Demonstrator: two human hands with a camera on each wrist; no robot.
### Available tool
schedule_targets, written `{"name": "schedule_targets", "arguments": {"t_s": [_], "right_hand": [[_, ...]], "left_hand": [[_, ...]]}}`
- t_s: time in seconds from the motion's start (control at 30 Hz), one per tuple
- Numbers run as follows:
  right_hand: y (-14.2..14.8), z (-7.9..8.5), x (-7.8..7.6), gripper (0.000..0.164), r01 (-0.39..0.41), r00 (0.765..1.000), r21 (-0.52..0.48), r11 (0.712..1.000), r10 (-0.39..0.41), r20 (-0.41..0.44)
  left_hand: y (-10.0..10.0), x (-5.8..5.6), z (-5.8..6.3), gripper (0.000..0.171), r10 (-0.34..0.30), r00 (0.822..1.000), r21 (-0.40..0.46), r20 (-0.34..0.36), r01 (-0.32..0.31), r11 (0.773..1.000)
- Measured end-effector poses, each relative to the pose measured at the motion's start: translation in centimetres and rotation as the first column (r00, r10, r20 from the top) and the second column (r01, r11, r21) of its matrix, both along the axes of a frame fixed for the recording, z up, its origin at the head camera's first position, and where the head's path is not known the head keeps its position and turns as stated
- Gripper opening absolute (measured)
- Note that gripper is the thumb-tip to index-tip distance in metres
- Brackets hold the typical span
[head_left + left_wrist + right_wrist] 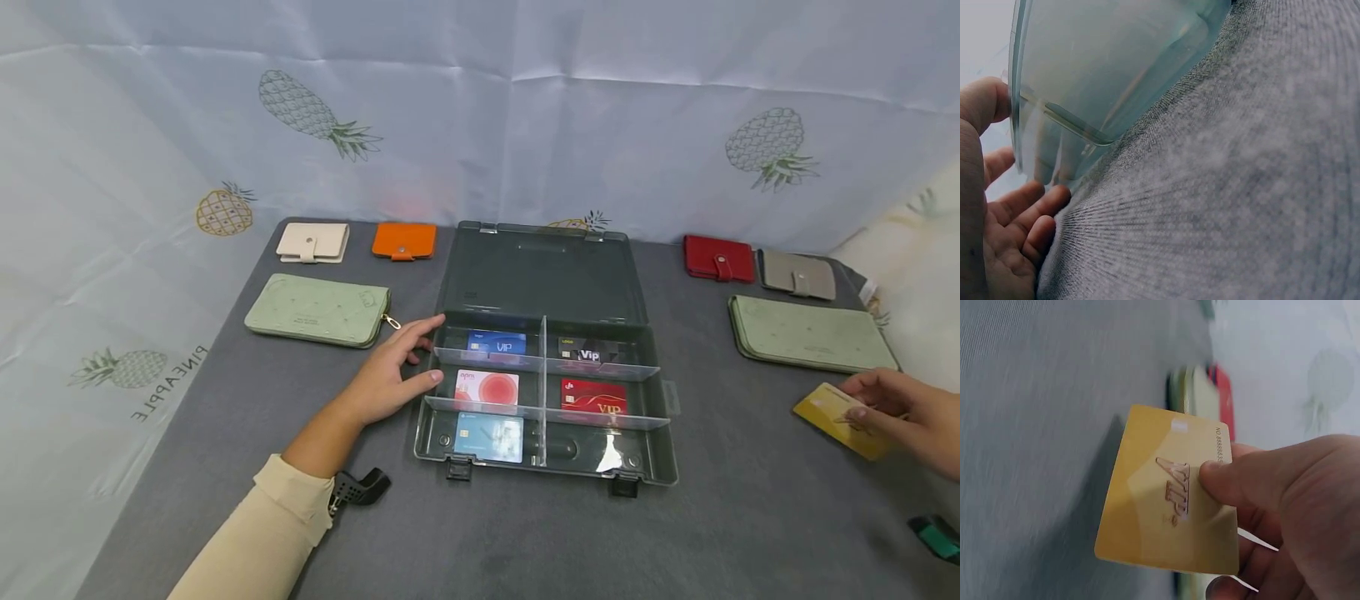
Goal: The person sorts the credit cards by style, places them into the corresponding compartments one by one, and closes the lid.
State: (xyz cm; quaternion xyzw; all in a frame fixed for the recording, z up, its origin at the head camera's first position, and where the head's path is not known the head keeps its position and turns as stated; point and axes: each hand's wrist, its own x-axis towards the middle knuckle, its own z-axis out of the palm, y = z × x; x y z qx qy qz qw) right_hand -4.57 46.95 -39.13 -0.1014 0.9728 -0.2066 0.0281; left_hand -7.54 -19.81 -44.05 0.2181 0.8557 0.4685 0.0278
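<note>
Between thumb and fingers my right hand (911,417) pinches a gold VIP card (1163,494), held just above the cloth at the right. My left hand (393,375) rests against the left side of a dark see-through divided box (540,283), fingers fairly straight, thumb on its edge. The box lies with its lid laid back. Its compartments hold a blue card (497,342), a black card (590,350), a pink-and-white card (486,388), a red card (594,397) and a light blue card (489,437). The front right compartment shows no card.
Left of the box lie a cream wallet (312,242), an orange wallet (404,240) and a green long wallet (318,310). On the right are a red wallet (718,258), a taupe wallet (797,274) and another green wallet (813,332). A pineapple-print curtain (480,108) hangs behind.
</note>
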Motion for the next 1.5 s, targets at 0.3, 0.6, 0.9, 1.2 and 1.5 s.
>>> {"name": "schedule_targets", "arguments": {"t_s": [0.3,0.6,0.9,1.2,1.5], "right_hand": [[-8.6,4.6,-0.1,0.018,-0.102,0.995,0.025,0.994,0.102,-0.011],[-17.2,6.7,0.0,0.045,-0.432,0.9,-0.112,0.895,0.419,-0.122],[-23.3,4.8,0.3,0.032,-0.574,0.806,-0.304,0.76,0.589,-0.05],[-25.3,2.5,1.6,0.031,-0.641,0.767,-0.143,0.754,0.619,-0.169],[-24.1,3.2,1.0,0.033,-0.621,0.76,-0.079,0.78,0.575,-0.304]], "left_hand": [[0.0,0.1,0.0,0.076,0.005,1.0,0.0,0.003,-0.005,1.0],[-0.1,0.1,0.0,0.076,0.007,1.0,-0.004,0.001,-0.007,1.0],[0.1,0.0,0.2,0.076,0.001,1.0,-0.007,0.0,-0.001,1.0],[0.1,0.0,0.0,0.076,-0.008,1.0,0.004,-0.002,0.008,1.0],[0.2,0.0,-0.1,0.069,0.023,1.0,0.037,-0.015,-0.023,0.999]]}}
